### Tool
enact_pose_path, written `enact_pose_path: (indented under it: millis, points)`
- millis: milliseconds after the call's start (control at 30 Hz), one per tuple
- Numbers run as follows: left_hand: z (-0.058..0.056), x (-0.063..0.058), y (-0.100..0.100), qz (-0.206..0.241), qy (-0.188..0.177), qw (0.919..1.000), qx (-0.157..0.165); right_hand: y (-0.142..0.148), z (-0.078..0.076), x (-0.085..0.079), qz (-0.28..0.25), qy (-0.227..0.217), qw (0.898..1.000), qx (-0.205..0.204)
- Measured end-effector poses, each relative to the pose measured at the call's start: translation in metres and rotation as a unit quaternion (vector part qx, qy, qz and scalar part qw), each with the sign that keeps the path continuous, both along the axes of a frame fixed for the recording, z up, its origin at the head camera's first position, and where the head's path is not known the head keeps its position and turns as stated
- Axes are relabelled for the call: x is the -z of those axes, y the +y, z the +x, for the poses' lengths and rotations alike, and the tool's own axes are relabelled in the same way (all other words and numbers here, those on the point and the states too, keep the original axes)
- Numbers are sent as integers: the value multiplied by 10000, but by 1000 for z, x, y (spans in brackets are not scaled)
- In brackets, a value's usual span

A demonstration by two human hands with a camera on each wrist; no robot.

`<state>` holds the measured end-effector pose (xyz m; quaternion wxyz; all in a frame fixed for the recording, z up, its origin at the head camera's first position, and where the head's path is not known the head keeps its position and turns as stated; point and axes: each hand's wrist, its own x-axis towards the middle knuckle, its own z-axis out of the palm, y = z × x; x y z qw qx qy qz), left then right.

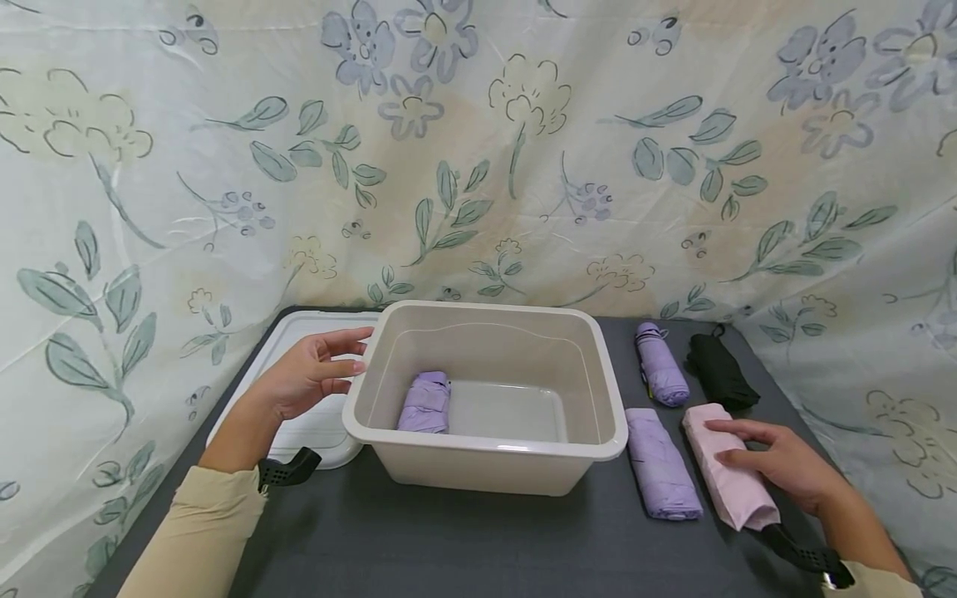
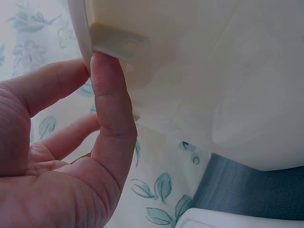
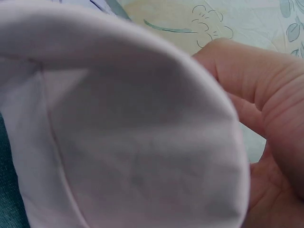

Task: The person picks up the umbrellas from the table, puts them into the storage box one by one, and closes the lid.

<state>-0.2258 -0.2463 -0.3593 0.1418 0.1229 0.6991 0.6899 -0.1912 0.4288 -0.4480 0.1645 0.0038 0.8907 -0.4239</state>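
A beige plastic bin [image 1: 493, 465] stands open on the dark table. My left hand [image 1: 317, 374] holds its left rim, with thumb and finger at the lip [image 2: 85, 38]. Inside the bin at the left lies a purple folded umbrella [image 1: 426, 403]. On the right, my right hand [image 1: 785, 461] grips a pink folded umbrella [image 1: 728, 477] from above, fingers and thumb across its upper part. In the right wrist view, the pink cloth [image 3: 142, 142] hides part of the hand. Left of it is another purple folded umbrella [image 1: 661, 465].
A white lid [image 1: 329, 423] lies left of the bin, partly beneath its rim. Behind the pink umbrella are a smaller purple umbrella [image 1: 661, 365] and a black one [image 1: 721, 370]. A floral curtain [image 1: 478, 166] surrounds the table's back and sides.
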Motion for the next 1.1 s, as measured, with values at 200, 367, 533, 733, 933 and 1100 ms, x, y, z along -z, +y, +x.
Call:
enact_pose_path:
  millis: [200, 367, 533, 733, 933, 1100]
  points:
    - [-1, 2, -1, 3, -8, 10000, -12, 0, -1, -2, -59, -77, 9999, 81]
    - [-2, 3, -1, -25, 26, 10000, -1, -4, 0, -5, -230, 3, 9996, 147]
    - [-2, 3, -1, -21, 7, 10000, 1, -12, 1, -11, -417, 91, 9988, 254]
    - [-1, 3, -2, -3, 20, 10000, 8, -23, 1, -23, -795, 243, 9964, 133]
    - [0, 3, -1, -57, 10, 10000, -61, -37, -1, -39, -1325, 165, 9910, 105]
    - [-1, 5, -1, -33, 25, 10000, -34, -47, -4, -54, -1603, 228, 9868, 58]
